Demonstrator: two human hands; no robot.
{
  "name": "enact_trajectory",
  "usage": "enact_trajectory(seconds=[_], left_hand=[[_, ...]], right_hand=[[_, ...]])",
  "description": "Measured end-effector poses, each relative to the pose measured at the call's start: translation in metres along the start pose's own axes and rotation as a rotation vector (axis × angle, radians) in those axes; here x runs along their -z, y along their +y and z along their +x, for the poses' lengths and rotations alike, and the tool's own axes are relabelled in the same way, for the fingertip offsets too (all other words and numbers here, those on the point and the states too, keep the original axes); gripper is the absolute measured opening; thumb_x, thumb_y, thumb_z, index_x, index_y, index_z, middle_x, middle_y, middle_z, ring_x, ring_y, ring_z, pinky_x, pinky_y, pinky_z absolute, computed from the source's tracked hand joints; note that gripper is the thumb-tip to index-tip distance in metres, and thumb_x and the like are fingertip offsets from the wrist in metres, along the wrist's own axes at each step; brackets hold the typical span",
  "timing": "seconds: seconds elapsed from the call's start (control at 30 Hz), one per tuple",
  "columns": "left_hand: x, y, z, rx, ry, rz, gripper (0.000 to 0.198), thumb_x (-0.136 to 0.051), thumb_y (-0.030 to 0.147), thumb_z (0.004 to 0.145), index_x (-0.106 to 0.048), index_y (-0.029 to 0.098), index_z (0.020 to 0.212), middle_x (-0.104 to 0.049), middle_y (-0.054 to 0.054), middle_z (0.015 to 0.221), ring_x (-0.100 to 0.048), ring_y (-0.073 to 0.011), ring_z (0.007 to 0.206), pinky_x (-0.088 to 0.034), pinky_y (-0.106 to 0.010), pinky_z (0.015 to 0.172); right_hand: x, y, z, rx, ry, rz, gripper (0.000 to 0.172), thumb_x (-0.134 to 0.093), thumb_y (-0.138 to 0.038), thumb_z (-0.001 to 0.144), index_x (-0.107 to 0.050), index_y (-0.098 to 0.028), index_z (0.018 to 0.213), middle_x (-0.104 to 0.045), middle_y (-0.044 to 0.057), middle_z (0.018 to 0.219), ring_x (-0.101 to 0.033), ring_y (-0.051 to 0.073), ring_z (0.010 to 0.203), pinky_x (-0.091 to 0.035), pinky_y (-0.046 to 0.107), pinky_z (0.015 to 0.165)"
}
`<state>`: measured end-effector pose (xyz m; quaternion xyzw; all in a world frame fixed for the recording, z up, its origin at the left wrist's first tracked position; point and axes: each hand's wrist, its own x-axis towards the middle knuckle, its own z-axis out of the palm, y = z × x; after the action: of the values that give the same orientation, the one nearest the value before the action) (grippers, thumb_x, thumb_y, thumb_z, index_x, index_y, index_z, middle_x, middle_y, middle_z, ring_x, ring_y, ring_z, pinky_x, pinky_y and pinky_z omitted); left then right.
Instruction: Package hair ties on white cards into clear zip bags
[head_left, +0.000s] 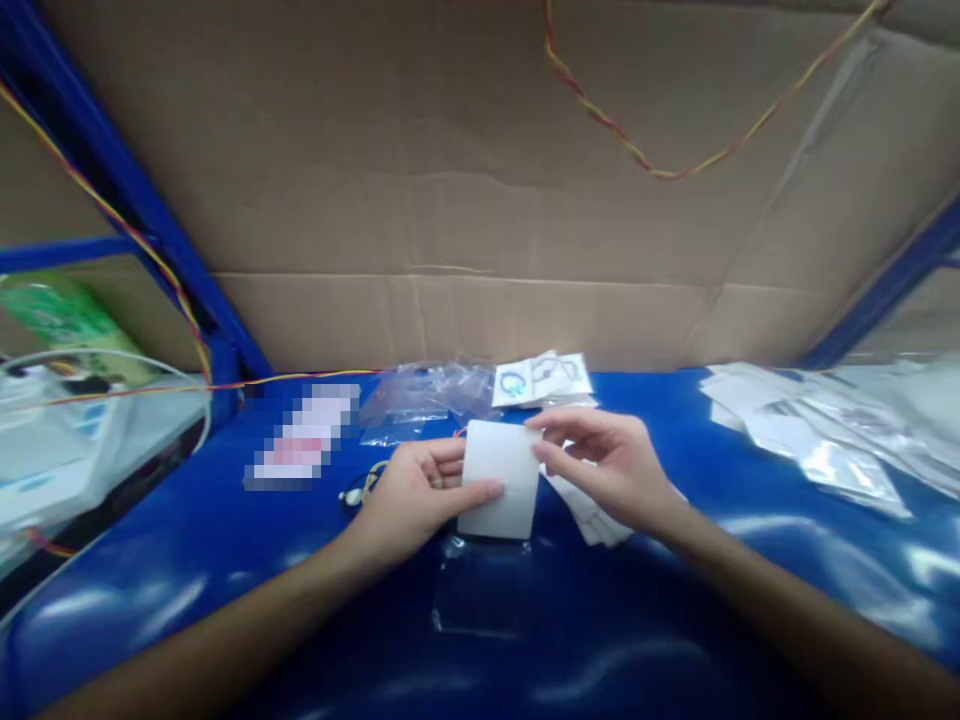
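Observation:
A blank white card point(500, 490) is held up over the blue table by both of my hands. My left hand point(424, 490) grips its left side, thumb across the front and fingers behind. At the upper right edge, my right hand point(604, 460) pinches the card between thumb and fingers. Just below the card lies a clear plastic bag point(480, 595). Partly hidden under my right hand is a fanned stack of white cards point(596, 515). Left of my left hand are small coiled cords point(367, 485), their details blurred.
Clear plastic bags point(420, 395) and packaged cards with coiled cords point(544, 380) lie at the back. More white cards and bags point(802, 420) are piled right. A cardboard wall point(487, 200) stands behind, with a twisted wire point(667, 175) hanging before it. White equipment point(67, 430) stands left.

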<state>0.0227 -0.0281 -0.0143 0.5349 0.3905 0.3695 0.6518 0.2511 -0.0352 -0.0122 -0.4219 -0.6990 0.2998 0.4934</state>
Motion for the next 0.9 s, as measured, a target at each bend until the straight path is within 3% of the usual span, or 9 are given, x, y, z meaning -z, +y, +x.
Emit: enact_trajectory(seconds=[0.13, 0.33, 0.47, 0.6, 0.9], left_hand=[[0.001, 0.002, 0.000, 0.002, 0.037, 0.018, 0.051, -0.089, 0.026, 0.072, -0.075, 0.015, 0.119, -0.082, -0.011, 0.111, -0.079, -0.0291, 0.097, -0.064, -0.038, 0.085], [0.001, 0.005, -0.002, -0.008, 0.096, 0.035, 0.044, -0.091, 0.026, 0.070, -0.078, 0.017, 0.111, -0.084, -0.009, 0.100, -0.080, -0.0250, 0.086, -0.063, -0.030, 0.076], [0.001, 0.004, -0.001, -0.019, 0.079, 0.035, 0.045, -0.090, 0.027, 0.071, -0.077, 0.017, 0.113, -0.084, -0.009, 0.102, -0.080, -0.0248, 0.087, -0.063, -0.029, 0.074], [0.000, 0.006, -0.001, -0.055, 0.069, 0.052, 0.045, -0.089, 0.026, 0.073, -0.078, 0.018, 0.116, -0.084, -0.008, 0.102, -0.079, -0.0252, 0.091, -0.063, -0.028, 0.075], [-0.001, 0.006, -0.001, -0.078, 0.072, 0.051, 0.043, -0.088, 0.024, 0.072, -0.079, 0.019, 0.114, -0.084, -0.007, 0.101, -0.079, -0.0273, 0.094, -0.064, -0.032, 0.079]], right_hand=[[-0.001, -0.001, -0.001, 0.059, -0.028, -0.070, 0.018, -0.074, -0.030, 0.088, -0.079, -0.021, 0.102, -0.078, 0.005, 0.088, -0.068, 0.016, 0.070, -0.051, 0.023, 0.056], [-0.002, -0.004, -0.004, 0.190, -0.205, -0.160, 0.019, -0.071, -0.027, 0.090, -0.075, -0.020, 0.107, -0.068, 0.002, 0.080, -0.061, 0.014, 0.070, -0.044, 0.023, 0.055], [-0.001, -0.005, -0.005, 0.151, -0.247, -0.158, 0.024, -0.073, -0.029, 0.089, -0.071, -0.021, 0.111, -0.063, 0.000, 0.079, -0.058, 0.013, 0.069, -0.042, 0.023, 0.056], [-0.004, 0.000, -0.008, 0.083, -0.324, -0.111, 0.039, -0.073, -0.033, 0.090, -0.065, -0.025, 0.127, -0.064, -0.001, 0.082, -0.056, 0.013, 0.067, -0.044, 0.023, 0.058], [-0.007, 0.003, -0.011, 0.089, -0.367, -0.095, 0.051, -0.072, -0.036, 0.091, -0.058, -0.028, 0.140, -0.066, 0.000, 0.086, -0.054, 0.013, 0.064, -0.045, 0.023, 0.056]])
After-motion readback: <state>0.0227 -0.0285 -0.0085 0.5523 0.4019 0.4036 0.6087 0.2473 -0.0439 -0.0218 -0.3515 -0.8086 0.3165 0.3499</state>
